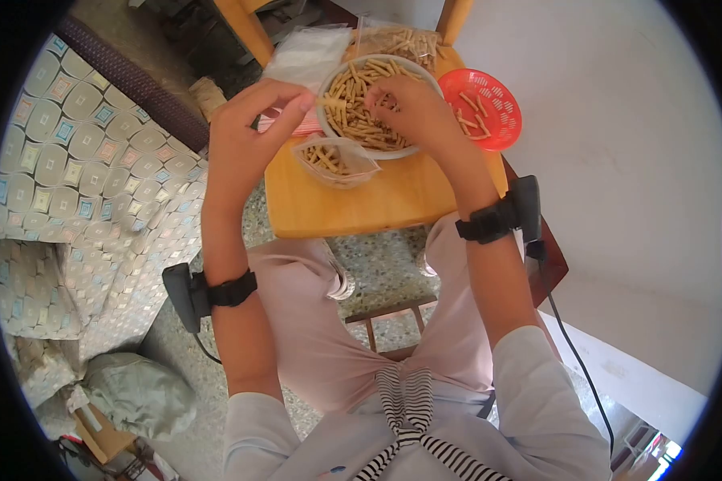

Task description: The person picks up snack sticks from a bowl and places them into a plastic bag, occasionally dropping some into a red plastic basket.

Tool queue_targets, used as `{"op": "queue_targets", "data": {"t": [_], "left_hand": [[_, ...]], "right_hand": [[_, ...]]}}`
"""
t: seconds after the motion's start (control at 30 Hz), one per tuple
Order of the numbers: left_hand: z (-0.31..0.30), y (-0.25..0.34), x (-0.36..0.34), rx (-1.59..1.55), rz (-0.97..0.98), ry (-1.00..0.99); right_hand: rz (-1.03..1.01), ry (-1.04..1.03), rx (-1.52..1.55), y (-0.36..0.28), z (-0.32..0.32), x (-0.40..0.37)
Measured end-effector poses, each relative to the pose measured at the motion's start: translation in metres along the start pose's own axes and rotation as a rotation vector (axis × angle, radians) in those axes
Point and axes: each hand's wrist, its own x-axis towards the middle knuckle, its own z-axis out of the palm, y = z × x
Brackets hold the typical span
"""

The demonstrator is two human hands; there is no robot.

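Note:
A white bowl (323,74) full of short tan sticks (361,120) stands on a wooden chair seat (377,196). At the bowl's left rim, my left hand (253,120) pinches a short pale stick (331,103) between thumb and forefinger. My right hand (413,108) is over the bowl with its fingers curled in; whatever is between the fingertips is hidden. Just in front of the bowl is an open clear plastic bag (349,172) partly filled with the same sticks. A red plastic basket (501,92) on the right holds several sticks.
Behind the bowl lie another clear bag of sticks (405,40) and flat plastic bags (309,52). A red-and-white striped item (305,124) is under my left hand. Patterned fabric (96,152) covers furniture at left; a white wall (618,120) is at right.

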Motion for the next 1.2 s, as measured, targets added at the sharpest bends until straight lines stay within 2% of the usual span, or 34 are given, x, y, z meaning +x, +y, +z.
{"op": "queue_targets", "data": {"t": [0.03,0.07,0.1,0.17,0.33,0.4,0.6,0.67,0.7,0.77,0.8,0.87,1.13,1.2], "left_hand": [[-0.002,-0.001,0.000,-0.004,0.003,-0.001],[-0.004,-0.001,0.000,0.115,0.166,-0.086],[-0.005,-0.001,0.000,0.234,0.329,-0.171],[0.001,-0.002,-0.004,0.302,0.331,-0.195],[0.009,-0.002,-0.007,0.385,0.343,-0.216],[0.011,-0.001,-0.007,0.328,0.255,-0.229],[0.012,-0.002,-0.004,0.324,0.169,-0.105],[0.017,-0.009,-0.003,0.309,0.126,-0.023],[0.020,-0.010,-0.003,0.287,0.086,0.056],[0.026,-0.010,-0.002,0.214,0.042,0.095],[0.029,-0.008,-0.001,0.140,-0.001,0.131],[0.033,-0.003,0.001,0.093,0.029,0.106],[0.032,0.009,0.001,0.022,0.159,0.132],[0.034,0.016,-0.001,-0.056,0.040,0.109]], "right_hand": [[0.007,0.003,-0.255,0.006,0.002,-0.002],[0.014,0.006,-0.508,0.012,0.004,-0.003],[0.015,0.008,-0.510,0.014,0.006,-0.003],[0.105,-0.194,-0.526,0.019,0.010,-0.003],[0.043,-0.134,-0.635,0.018,0.030,-0.003],[0.043,-0.141,-0.693,0.017,0.033,-0.002],[0.009,-0.076,-0.602,0.009,0.030,-0.001],[0.032,0.081,-0.315,0.000,0.021,0.002],[0.029,0.080,-0.313,-0.005,0.018,0.004],[-0.054,0.212,0.014,-0.015,0.012,0.006],[-0.055,0.212,0.015,-0.018,0.011,0.007],[-0.173,0.175,0.218,-0.024,0.013,0.010],[-0.230,0.150,0.267,-0.035,0.016,0.004],[-0.232,0.139,0.254,-0.040,0.016,0.005]]}}
